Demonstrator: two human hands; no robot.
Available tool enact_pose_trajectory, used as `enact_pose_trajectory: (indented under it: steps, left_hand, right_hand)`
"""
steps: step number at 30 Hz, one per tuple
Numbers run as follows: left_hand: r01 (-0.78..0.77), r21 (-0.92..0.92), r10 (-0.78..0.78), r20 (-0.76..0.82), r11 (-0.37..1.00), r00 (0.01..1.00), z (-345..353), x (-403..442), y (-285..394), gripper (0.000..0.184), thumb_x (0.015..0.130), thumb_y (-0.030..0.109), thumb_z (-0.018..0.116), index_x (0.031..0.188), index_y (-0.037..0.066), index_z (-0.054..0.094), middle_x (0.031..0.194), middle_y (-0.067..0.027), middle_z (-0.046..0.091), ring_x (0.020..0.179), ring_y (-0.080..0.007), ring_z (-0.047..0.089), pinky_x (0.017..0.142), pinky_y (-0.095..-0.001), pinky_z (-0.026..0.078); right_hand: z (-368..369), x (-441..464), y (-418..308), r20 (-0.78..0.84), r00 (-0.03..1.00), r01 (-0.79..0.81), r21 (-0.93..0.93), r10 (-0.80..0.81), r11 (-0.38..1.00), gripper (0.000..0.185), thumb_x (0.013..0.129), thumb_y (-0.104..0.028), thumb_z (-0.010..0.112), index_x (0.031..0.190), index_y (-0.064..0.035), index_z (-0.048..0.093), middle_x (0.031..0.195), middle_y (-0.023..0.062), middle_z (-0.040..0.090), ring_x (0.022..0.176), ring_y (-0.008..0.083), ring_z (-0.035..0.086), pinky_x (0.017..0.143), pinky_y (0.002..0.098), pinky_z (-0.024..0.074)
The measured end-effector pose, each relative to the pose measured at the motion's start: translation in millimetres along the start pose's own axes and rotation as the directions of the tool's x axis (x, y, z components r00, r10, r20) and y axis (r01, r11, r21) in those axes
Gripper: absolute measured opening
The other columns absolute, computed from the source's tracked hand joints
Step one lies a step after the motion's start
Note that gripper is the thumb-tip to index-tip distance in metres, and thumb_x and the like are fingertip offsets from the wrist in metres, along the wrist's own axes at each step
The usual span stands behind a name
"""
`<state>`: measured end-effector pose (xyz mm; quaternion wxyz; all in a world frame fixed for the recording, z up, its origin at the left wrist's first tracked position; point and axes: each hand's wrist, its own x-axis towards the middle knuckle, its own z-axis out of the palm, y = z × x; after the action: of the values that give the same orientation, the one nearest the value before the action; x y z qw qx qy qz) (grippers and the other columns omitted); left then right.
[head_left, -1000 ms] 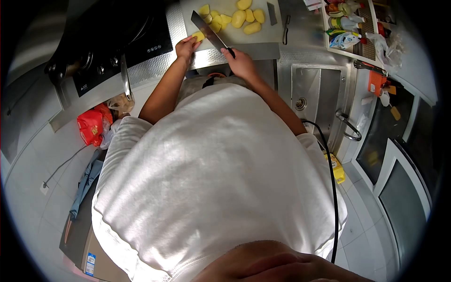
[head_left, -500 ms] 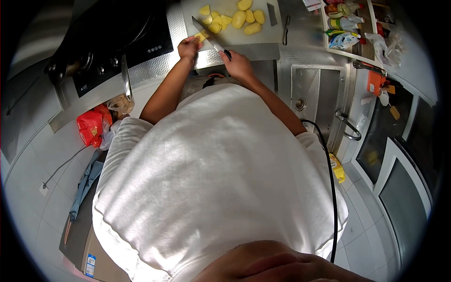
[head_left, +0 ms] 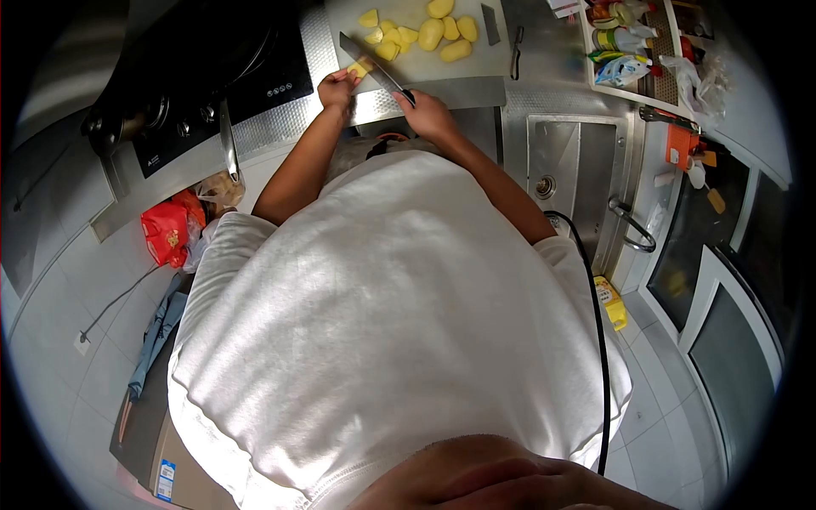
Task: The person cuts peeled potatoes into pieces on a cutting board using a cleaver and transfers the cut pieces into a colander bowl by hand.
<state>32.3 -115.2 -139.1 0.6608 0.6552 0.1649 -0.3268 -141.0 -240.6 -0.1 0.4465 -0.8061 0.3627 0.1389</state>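
My left hand (head_left: 337, 88) is closed on a piece of peeled potato (head_left: 358, 68) near the front edge of a pale cutting board (head_left: 484, 64). My right hand (head_left: 429, 116) grips the black handle of a kitchen knife (head_left: 382, 74). The blade slants up and to the left, right beside the held piece; whether it is in the potato I cannot tell. Behind the blade lie several cut potato pieces (head_left: 389, 36). To their right are several whole peeled potatoes (head_left: 431, 34).
A dark strip like a blade (head_left: 490, 24) lies on the board's right side, and a black-handled tool (head_left: 517, 53) beyond it. Left is a black stove (head_left: 272, 106) with a pan handle (head_left: 228, 140) jutting out. Right are a steel sink (head_left: 557, 166) and a rack of bottles (head_left: 625, 41).
The knife has shifted slightly to the left, its blade now lying lower along the held potato piece. My right hand has moved a little left with it; my left hand has barely moved.
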Motion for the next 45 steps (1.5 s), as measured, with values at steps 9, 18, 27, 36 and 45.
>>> enact_pose_trajectory:
  steps: [9, 18, 27, 36, 45]
  left_hand:
    - [0.100, -0.002, -0.100, -0.118, 0.995, 0.988, 0, -1, 12, 0.018, 0.091, -0.003, 0.075, 0.104, -0.005, 0.064, 0.106, -0.0154, 0.071, 0.087, -0.0255, 0.074, 0.079, -0.0309, 0.066]
    - [0.119, -0.047, -0.124, -0.119, 0.992, 0.985, -5, 5, 7, 0.019, 0.091, -0.004, 0.075, 0.106, -0.004, 0.063, 0.108, -0.0157, 0.070, 0.090, -0.0276, 0.074, 0.079, -0.0335, 0.067]
    - [-0.248, 0.213, 0.214, 0.172, 0.945, 0.962, -14, 8, -6, 0.033, 0.084, 0.004, 0.084, 0.112, 0.002, 0.067, 0.102, -0.0097, 0.069, 0.087, -0.0187, 0.069, 0.076, -0.0282, 0.062]
    - [-0.380, 0.303, 0.339, 0.181, 0.874, 0.923, -13, 11, 2, 0.046, 0.076, 0.007, 0.084, 0.119, 0.005, 0.069, 0.101, -0.0053, 0.070, 0.090, -0.0158, 0.067, 0.080, -0.0290, 0.056]
    - [-0.186, 0.018, 0.179, 0.192, 0.982, 0.965, -5, 2, 9, 0.041, 0.088, -0.001, 0.078, 0.125, -0.001, 0.061, 0.102, -0.0124, 0.067, 0.085, -0.0220, 0.071, 0.078, -0.0330, 0.065]
  right_hand:
    - [19, 17, 4, 0.010, 0.997, 0.073, 0.022, -0.073, 0.997, 0.056, 0.104, -0.053, 0.050, 0.106, -0.0008, 0.070, 0.099, 0.0256, 0.071, 0.097, 0.0455, 0.066, 0.085, 0.0483, 0.0516]
    - [40, 30, 9, -0.027, 0.997, 0.065, -0.107, -0.068, 0.992, 0.057, 0.102, -0.058, 0.050, 0.104, -0.0038, 0.069, 0.100, 0.0244, 0.072, 0.097, 0.0453, 0.068, 0.085, 0.0523, 0.0525]
    - [40, 48, 23, -0.033, 0.998, 0.051, 0.030, -0.050, 0.998, 0.062, 0.102, -0.059, 0.048, 0.102, -0.0016, 0.071, 0.096, 0.0257, 0.071, 0.096, 0.0471, 0.067, 0.085, 0.0521, 0.0515]
    - [18, 35, 32, -0.115, 0.993, 0.056, 0.173, -0.036, 0.983, 0.056, 0.102, -0.057, 0.054, 0.101, -0.0026, 0.069, 0.096, 0.0251, 0.070, 0.095, 0.0462, 0.065, 0.083, 0.0472, 0.0514]
    - [16, 23, 15, -0.181, 0.977, 0.126, 0.086, -0.108, 0.988, 0.049, 0.102, -0.049, 0.057, 0.097, -0.0022, 0.067, 0.090, 0.0251, 0.070, 0.090, 0.0472, 0.066, 0.078, 0.0494, 0.0520]
